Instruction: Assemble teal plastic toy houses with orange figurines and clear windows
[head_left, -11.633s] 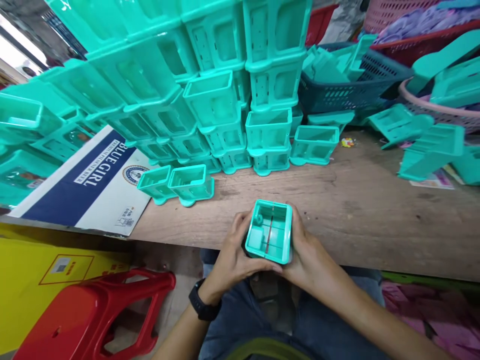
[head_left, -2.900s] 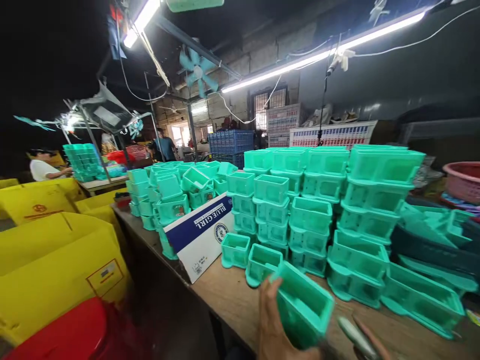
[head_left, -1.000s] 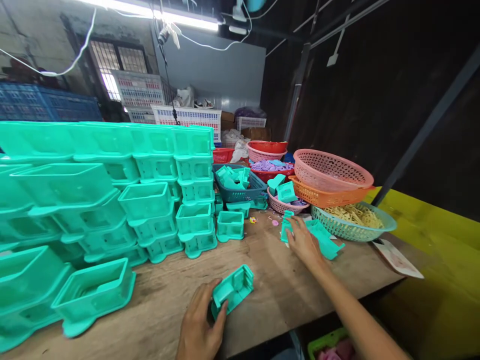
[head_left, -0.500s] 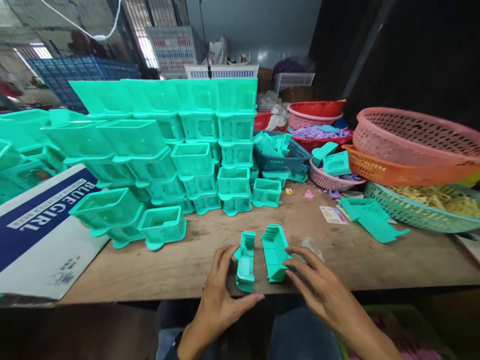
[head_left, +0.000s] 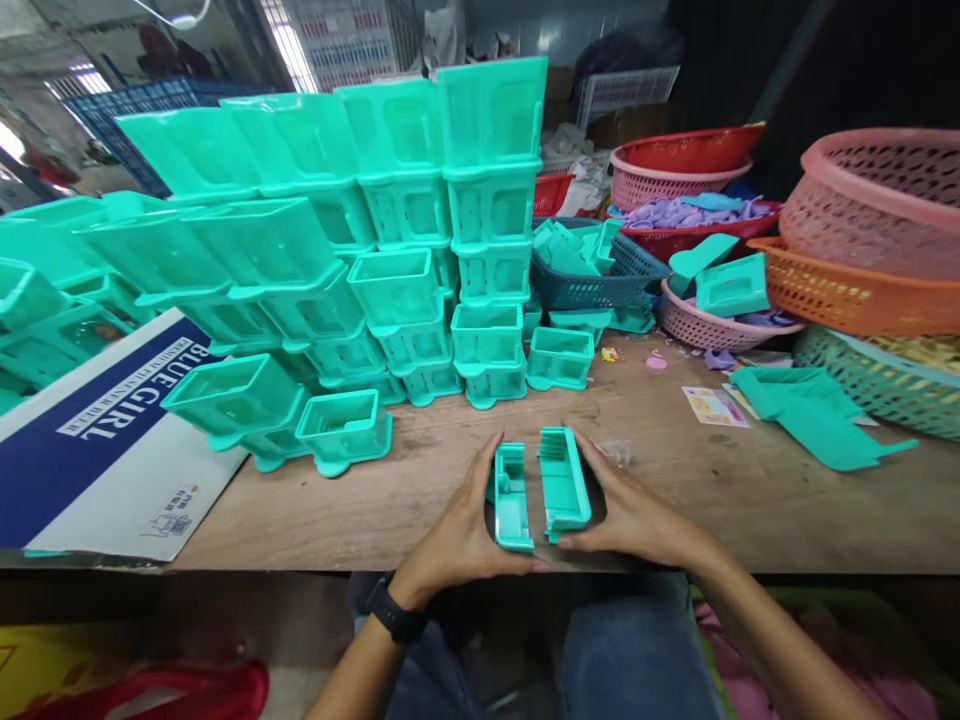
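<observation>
Two turquoise plastic box halves stand upright on the table near its front edge, their open sides facing each other across a narrow gap. My left hand (head_left: 466, 528) is closed round the left box half (head_left: 512, 510), fingers behind it and thumb along its near end. On the other side my right hand (head_left: 628, 508) grips the right box half (head_left: 564, 485), fingers at its far end and thumb at its near corner. The two halves do not touch. A finished-looking turquoise box (head_left: 345, 428) sits farther left.
Stacked turquoise boxes (head_left: 491, 205) rise behind my hands. A white and blue carton (head_left: 150, 470) leans at left. Dark blue basket (head_left: 600, 280), pink basket (head_left: 712, 325) and several stacked baskets stand at right. Flat turquoise parts (head_left: 814, 410) and a small printed card (head_left: 712, 406) lie on the wooden table (head_left: 315, 520).
My right hand has closed on the right half, which is now turned more upright and squarely facing the left one. My left hand has closed in on its half. The camera view has shifted.
</observation>
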